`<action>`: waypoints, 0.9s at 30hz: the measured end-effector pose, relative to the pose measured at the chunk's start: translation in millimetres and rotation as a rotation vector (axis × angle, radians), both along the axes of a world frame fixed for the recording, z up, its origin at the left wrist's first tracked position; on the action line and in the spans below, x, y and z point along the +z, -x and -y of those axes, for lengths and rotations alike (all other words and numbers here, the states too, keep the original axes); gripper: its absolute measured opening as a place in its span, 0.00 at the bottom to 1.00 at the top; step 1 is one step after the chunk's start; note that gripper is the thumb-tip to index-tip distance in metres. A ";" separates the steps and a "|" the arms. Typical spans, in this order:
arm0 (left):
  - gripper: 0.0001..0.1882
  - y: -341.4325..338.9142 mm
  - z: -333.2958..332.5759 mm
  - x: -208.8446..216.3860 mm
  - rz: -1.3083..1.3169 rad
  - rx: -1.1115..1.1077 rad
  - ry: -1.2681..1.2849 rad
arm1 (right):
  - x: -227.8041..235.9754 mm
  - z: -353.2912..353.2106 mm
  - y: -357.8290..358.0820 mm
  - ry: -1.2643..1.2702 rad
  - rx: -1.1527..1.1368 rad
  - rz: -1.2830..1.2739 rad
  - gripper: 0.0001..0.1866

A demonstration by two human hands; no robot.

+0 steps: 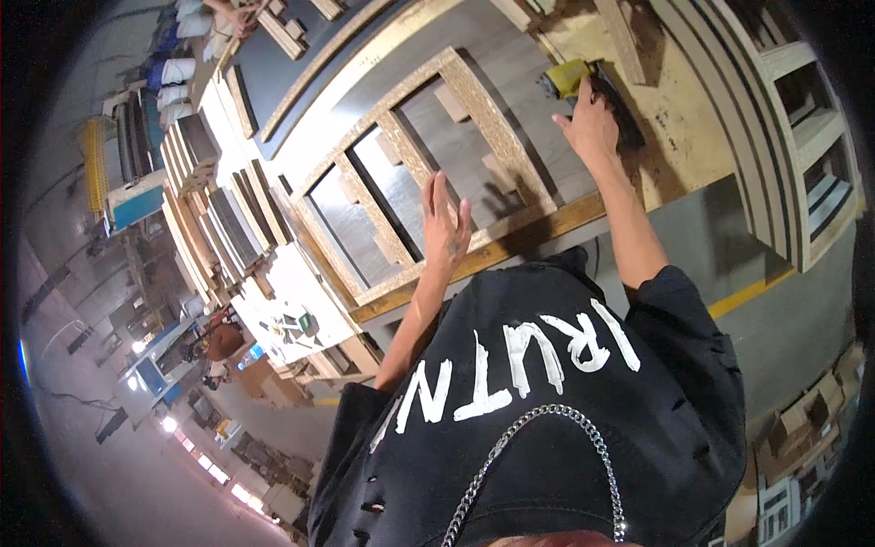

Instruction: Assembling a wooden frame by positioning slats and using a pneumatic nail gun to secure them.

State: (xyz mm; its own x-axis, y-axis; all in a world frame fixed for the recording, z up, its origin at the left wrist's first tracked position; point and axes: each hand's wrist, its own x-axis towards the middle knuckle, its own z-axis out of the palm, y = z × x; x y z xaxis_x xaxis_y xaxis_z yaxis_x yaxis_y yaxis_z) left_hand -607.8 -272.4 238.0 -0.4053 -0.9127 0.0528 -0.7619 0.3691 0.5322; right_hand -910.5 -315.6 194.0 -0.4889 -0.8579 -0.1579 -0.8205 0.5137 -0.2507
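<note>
A ladder-like chipboard frame (499, 129) with crosspieces lies on a grey wood-grain panel (538, 100) on the bench in front of me. Small blocks sit within its openings. Over one of the crosspieces is my left hand (445, 228), fingers extended and nothing in them; whether it touches the wood I cannot tell. My right hand (592, 128) reaches out to a yellow and black nail gun (570, 77) lying on its side, right of the frame. Its index finger is at the yellow body, with the thumb spread away. The hand partly covers the tool.
Stacked wooden frames (802, 182) rise at the right. Left of the bench stand piled boards (214, 228). Beyond the frame lies a dark panel (305, 50) edged with strips, near another person's hand (239, 16). Cardboard boxes (802, 419) sit at the lower right.
</note>
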 end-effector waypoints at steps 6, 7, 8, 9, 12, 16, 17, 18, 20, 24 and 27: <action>0.31 -8.0 -12.7 13.6 -0.136 0.060 -0.159 | 15.8 9.2 38.0 -0.054 -0.034 0.226 0.44; 0.30 -6.6 -13.9 14.2 -0.184 0.063 -0.139 | 31.8 5.9 38.7 0.032 -0.075 0.258 0.41; 0.29 -1.5 -12.7 19.5 -0.231 0.068 -0.175 | 42.9 1.8 42.7 0.079 -0.111 0.308 0.40; 0.29 7.3 -11.6 27.8 -0.284 0.066 -0.222 | 52.0 -5.4 48.7 0.122 -0.127 0.389 0.35; 0.34 36.8 -1.8 63.1 -0.396 -0.033 -0.301 | 123.9 -28.0 29.6 0.227 -0.125 0.794 0.26; 0.37 77.8 1.7 111.3 -0.699 -0.210 -0.293 | 216.6 -51.4 -36.6 0.545 -0.201 1.520 0.21; 0.37 80.1 -2.3 129.9 -0.765 -0.204 -0.288 | 230.7 -55.5 -52.9 0.630 -0.166 1.573 0.24; 0.38 76.4 -0.1 141.6 -0.854 -0.208 -0.373 | 234.9 -60.3 -60.4 0.655 -0.120 1.640 0.25; 0.39 56.7 11.7 153.5 -0.895 -0.235 -0.454 | 244.8 -70.9 -79.3 0.734 -0.013 1.702 0.28; 0.37 4.6 4.0 204.6 -0.722 -0.289 -0.157 | 268.0 -88.2 -131.6 0.835 0.117 1.584 0.36; 0.36 -28.4 -12.0 224.9 -0.465 -0.210 -0.142 | 283.7 -100.6 -175.5 0.920 0.142 1.558 0.37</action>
State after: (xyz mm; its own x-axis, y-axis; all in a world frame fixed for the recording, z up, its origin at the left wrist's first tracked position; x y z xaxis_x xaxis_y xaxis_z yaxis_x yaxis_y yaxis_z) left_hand -579.4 -260.4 462.9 -0.5432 -0.8257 0.1523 -0.3507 0.3880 0.8524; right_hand -735.1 -215.1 477.6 -0.2968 -0.9435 0.1476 0.3959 -0.2623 -0.8801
